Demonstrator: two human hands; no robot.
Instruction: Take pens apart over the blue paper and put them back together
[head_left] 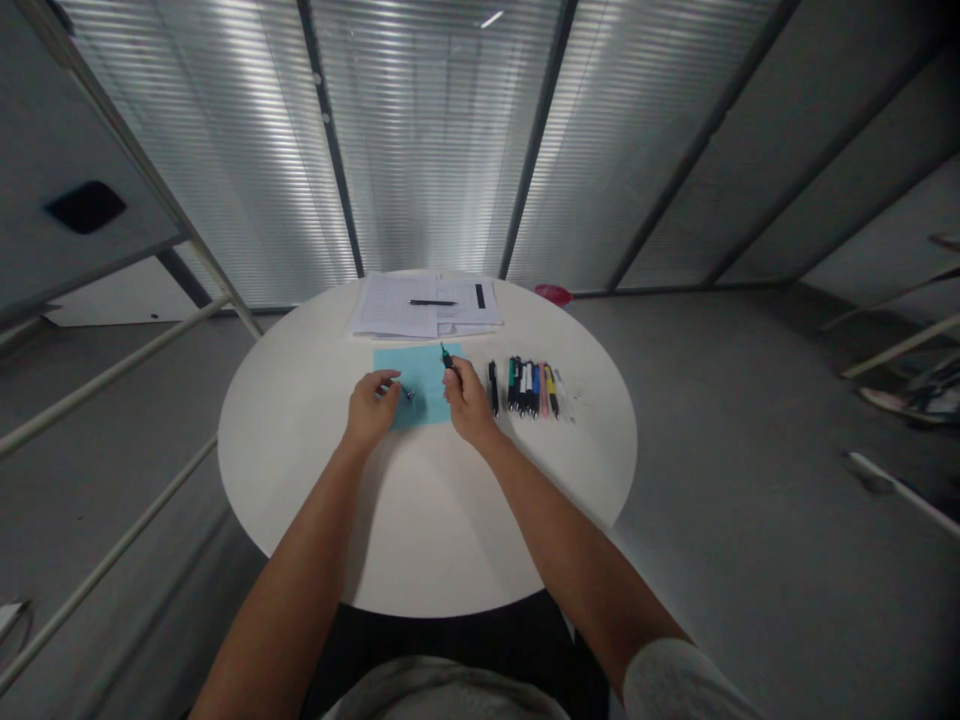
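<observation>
Head view, inspected from my station: the right hand (468, 402) holds a pen (448, 357) pinched between thumb and fingers, its tip pointing toward the far side, over the right part of the blue sheet (420, 366). The left hand (371, 410) is half curled at the sheet's left side, fingertips at a small dark piece (407, 393) with a shiny end; at this size I cannot tell whether they pinch it or merely hover beside it. I judge the step in hand to be close work on the pen and the piece, kept apart between two hands. The next move, in my assessment, calls for a firm hold on the right and a light, precise pinch on the left, since so slight a piece could roll. A black pen (493, 388) lies just right of the right hand, then a row of pens (535, 388); papers (394, 305) lie beyond the sheet.
</observation>
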